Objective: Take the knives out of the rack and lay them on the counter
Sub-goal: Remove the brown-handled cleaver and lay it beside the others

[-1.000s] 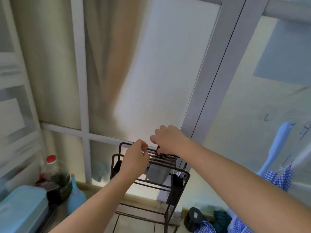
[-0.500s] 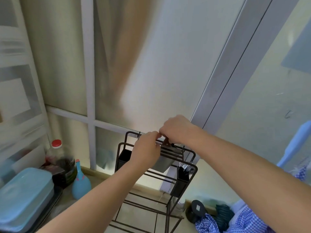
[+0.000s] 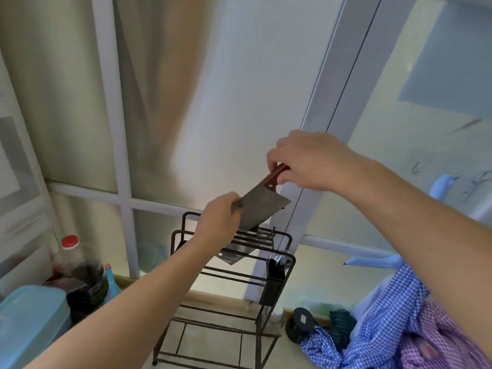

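A cleaver (image 3: 262, 206) with a broad grey blade and a reddish-brown handle hangs tilted just above the dark wire rack (image 3: 288, 259). My right hand (image 3: 306, 159) grips its handle from above. My left hand (image 3: 219, 218) pinches the blade's far end by the spine. Another grey blade (image 3: 234, 255) still sits in the rack's top slots, below the cleaver. A black holder (image 3: 274, 282) with thin utensils hangs on the rack's right corner.
The rack stands against a frosted window with white frames. To the left sit a dark bottle with a red cap (image 3: 77, 267), a blue spray bottle (image 3: 110, 282) and a pale blue lidded box (image 3: 29, 323). Checked cloth (image 3: 386, 331) lies at right, next to a black round object (image 3: 302, 319).
Both hands were at the rack's top slots; now they have lifted the cleaver up and clear of the rack. The view has tilted slightly.
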